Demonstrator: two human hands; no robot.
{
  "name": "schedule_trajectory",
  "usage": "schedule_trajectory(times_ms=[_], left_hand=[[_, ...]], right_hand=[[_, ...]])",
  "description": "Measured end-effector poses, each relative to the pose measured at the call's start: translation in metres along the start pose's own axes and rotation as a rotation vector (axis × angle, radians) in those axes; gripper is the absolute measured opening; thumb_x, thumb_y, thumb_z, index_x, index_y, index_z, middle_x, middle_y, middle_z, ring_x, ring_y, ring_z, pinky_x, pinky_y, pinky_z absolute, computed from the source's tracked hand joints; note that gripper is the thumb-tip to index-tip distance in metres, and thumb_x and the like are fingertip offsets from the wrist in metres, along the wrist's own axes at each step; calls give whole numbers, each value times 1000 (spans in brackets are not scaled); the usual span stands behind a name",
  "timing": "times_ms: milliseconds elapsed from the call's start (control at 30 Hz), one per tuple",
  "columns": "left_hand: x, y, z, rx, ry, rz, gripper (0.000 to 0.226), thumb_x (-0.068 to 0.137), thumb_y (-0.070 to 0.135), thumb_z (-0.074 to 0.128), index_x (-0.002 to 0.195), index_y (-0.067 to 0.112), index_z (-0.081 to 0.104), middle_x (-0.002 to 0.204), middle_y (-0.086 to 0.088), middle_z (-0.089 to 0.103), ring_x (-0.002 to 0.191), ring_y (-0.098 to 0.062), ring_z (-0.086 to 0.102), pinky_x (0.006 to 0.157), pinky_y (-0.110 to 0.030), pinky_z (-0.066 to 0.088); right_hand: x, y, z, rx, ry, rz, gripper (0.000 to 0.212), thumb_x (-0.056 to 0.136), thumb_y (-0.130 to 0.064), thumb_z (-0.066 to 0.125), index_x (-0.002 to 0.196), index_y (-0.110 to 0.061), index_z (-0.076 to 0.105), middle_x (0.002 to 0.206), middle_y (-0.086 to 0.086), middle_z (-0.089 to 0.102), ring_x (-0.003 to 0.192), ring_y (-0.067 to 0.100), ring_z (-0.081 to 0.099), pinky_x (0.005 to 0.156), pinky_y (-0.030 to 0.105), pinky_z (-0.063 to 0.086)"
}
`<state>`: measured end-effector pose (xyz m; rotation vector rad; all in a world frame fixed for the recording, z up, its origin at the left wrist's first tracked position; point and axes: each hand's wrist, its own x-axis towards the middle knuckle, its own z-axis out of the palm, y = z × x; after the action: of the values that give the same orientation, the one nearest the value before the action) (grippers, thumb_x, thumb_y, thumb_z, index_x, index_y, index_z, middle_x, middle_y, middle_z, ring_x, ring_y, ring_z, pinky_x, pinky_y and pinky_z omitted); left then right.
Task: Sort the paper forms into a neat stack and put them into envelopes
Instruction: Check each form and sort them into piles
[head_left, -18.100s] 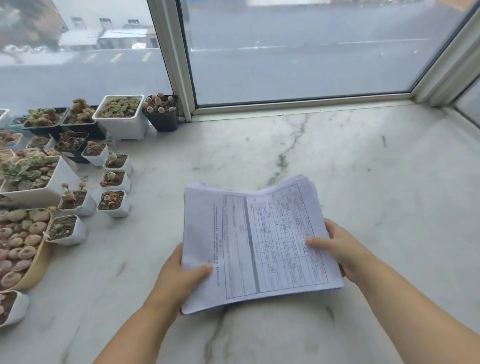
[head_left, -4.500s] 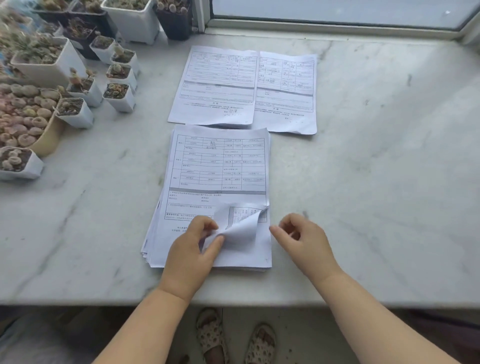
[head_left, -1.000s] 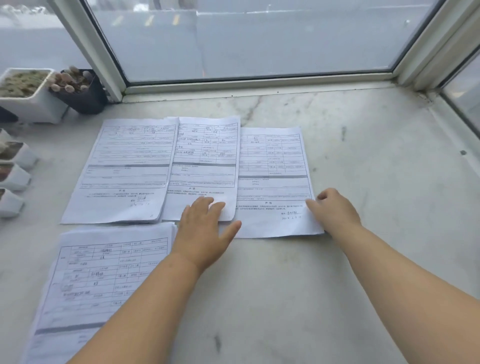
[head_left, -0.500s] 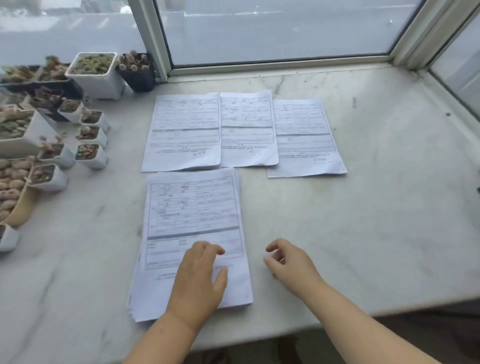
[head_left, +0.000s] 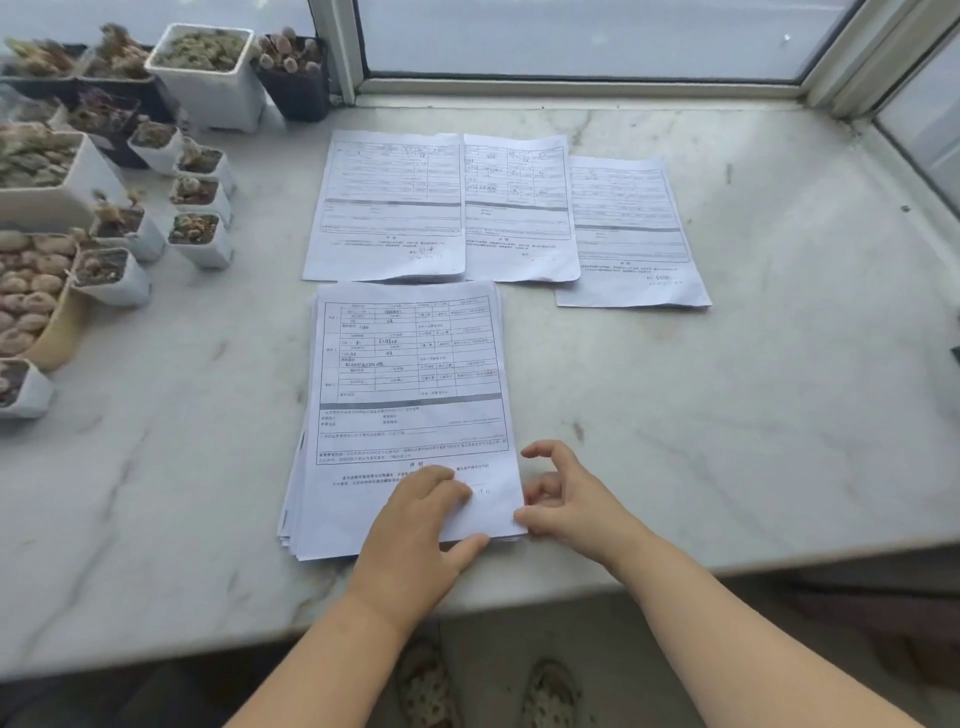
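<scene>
Marble sill (head_left: 727, 415) below a window frame (head_left: 571, 85), bearing all items shown. Left edge: a group of succulent pots (head_left: 104, 171), white and dark, well apart from the papers. Near centre: the stack of forms (head_left: 410, 374), printed side up, its lower sheets fanned slightly past the left edge. Beyond the stack, 3 single forms lie flat in a row: the left form (head_left: 387, 208), the middle form (head_left: 519, 208) overlapping the left one's right edge, and the right form (head_left: 628, 234), set a little nearer than the other 2 and tucked under the middle one's right edge. The left hand (head_left: 421, 530) lies palm down on the stack's near right portion, fingers extended and pressing the top sheet, thumb at the near edge. The right hand (head_left: 566, 499) rests just beside the stack's near right corner, fingers loosely curled and holding nothing, thumb touching the sheet edges. Below the sill edge, 2 patterned sandals (head_left: 488, 691) are partly visible
</scene>
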<state>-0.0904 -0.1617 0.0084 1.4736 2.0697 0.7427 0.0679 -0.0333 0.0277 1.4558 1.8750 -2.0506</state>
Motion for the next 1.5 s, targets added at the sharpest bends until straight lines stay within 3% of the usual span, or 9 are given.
schedule_trajectory(times_ms=[133,300,433,533,733,933,1133,1400,1500], left_hand=[[-4,0,2,-36,21,-25,49,70,58,56,97,19,69,110,15,52,107,-1,42,93,7,14],[-2,-10,7,-60,45,-78,26,79,41,69,96,21,71,115,25,50,114,6,42,89,5,22],[1,-14,6,-108,180,-110,33,84,47,47,83,18,63,93,17,59,86,-3,54,73,-17,42],[4,-13,3,-146,285,-137,33,88,44,42,84,17,62,80,9,60,76,-6,51,69,-17,40],[4,-20,3,-115,208,-97,34,85,50,47,77,19,59,82,10,58,77,-10,55,68,-28,44],[0,-23,-3,-122,124,-30,36,68,59,63,75,23,61,97,22,57,93,6,52,77,-3,37],[5,-24,-2,-198,187,-103,32,85,51,48,73,23,57,84,13,62,83,-6,57,75,-24,45],[6,-26,-2,-179,155,-103,32,82,52,49,73,22,57,84,13,62,82,-6,58,72,-22,44],[5,-26,-4,-194,151,-104,35,81,54,48,74,22,59,86,14,63,84,-5,58,74,-20,44]], right_hand=[[4,2,5,6,10,-36,47,80,-1,64,110,-32,45,81,10,63,67,16,59,71,29,48],[12,7,12,47,92,-65,37,81,-3,66,102,-26,47,70,5,53,58,15,50,59,25,44],[13,9,8,152,29,-54,33,85,3,64,107,-19,53,68,3,49,59,14,50,61,23,46],[13,9,3,171,-56,-41,43,85,7,62,118,-20,59,77,4,53,66,14,55,69,26,50],[18,7,11,122,41,-80,47,84,3,65,119,-28,58,61,-3,45,55,11,46,55,20,43],[19,6,16,122,101,-69,36,84,-6,67,106,-26,47,64,2,46,61,18,46,56,28,43],[16,4,6,125,-47,-59,45,84,4,63,117,-26,56,79,3,57,68,16,56,63,25,46],[22,4,19,67,140,-61,39,81,-10,74,107,-26,50,59,-4,46,58,15,47,52,25,41],[22,2,18,100,112,-40,18,84,-12,73,89,-17,57,66,2,51,63,17,49,51,21,40]])
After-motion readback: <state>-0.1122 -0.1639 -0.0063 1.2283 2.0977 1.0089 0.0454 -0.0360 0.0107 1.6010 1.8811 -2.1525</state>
